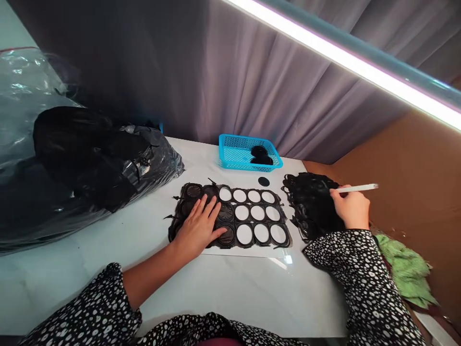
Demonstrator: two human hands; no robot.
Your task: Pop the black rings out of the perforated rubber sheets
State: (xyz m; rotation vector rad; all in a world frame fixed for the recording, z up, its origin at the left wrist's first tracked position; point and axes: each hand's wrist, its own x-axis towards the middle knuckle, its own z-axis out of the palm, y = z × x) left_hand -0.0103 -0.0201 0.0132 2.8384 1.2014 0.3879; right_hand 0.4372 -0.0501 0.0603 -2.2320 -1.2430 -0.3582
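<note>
A black sheet with rows of round cut-outs lies on the table, its edges ragged. White shows through the holes on its right side, while dark discs still fill those on the left. My left hand rests on that left side, palm down, fingers spread. Over a pile of black scraps, my right hand is closed around a slim white pen-shaped tool. The tool's working tip is hidden. One loose black disc lies behind the sheet.
At the back stands a blue plastic basket with a few black discs inside. A large clear bag of black material takes up the left side. A green cloth lies at right beside a brown panel. A bright tube light crosses above.
</note>
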